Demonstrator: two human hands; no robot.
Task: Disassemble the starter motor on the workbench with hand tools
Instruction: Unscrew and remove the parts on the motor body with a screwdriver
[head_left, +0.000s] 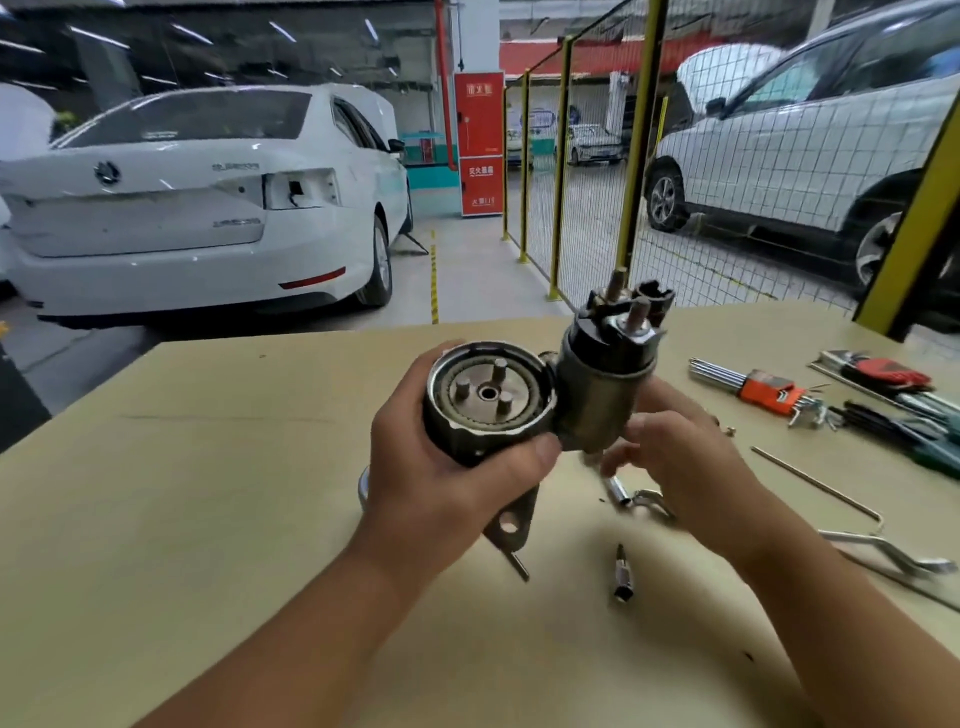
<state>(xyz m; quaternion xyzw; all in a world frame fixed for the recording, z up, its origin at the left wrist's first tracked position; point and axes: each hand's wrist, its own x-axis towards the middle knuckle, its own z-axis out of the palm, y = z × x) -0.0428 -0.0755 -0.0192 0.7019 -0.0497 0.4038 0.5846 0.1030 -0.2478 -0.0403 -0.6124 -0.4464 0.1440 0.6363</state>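
One dark, worn-metal starter motor assembly (524, 400) is held up in the air above the tan, matte desk (218, 509), with both hands on it. Its open round housing faces the camera, showing a toothed inner ring, three short steel pins and one central hole; beside the housing sits one grey cylindrical solenoid (602, 384) with a black cap and two threaded studs on top. The left hand (441, 483) grips the round housing, fingers curled round its far side and thumb pressed on the near rim. The right hand (675, 462) sits at the solenoid's lower side with fingers curled under it; whether they pinch anything I cannot tell. Right of the starter lie two folding sets of hex keys, one in an orange holder (769, 389) and one in a red holder (883, 371). Below the starter on the desk rest one small shiny socket (618, 491), one dark slim bit (622, 571), one thin L-shaped steel rod (815, 483) and one bent chrome wrench (888, 553).
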